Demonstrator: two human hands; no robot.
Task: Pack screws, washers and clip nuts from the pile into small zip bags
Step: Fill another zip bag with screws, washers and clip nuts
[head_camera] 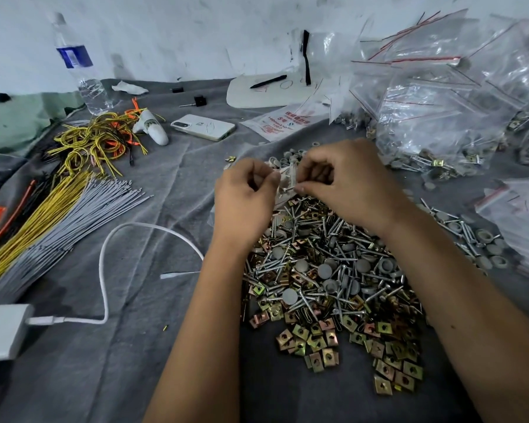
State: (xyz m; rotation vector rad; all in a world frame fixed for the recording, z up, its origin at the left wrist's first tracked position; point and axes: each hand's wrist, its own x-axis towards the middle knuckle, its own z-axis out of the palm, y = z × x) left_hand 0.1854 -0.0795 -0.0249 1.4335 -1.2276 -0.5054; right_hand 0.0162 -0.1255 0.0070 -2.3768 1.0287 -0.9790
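Observation:
A pile of silver screws, grey washers and brass clip nuts lies on the grey cloth in front of me. Above its far edge, my left hand pinches the side of a small clear zip bag. My right hand pinches the bag's other side, and a screw shows at its fingertips against the bag. The bag's contents are mostly hidden by my fingers.
Filled zip bags are heaped at the back right, with empty bags at the right edge. Yellow, grey and orange cable ties lie left. A white phone, water bottle, white charger cable and pen also sit around.

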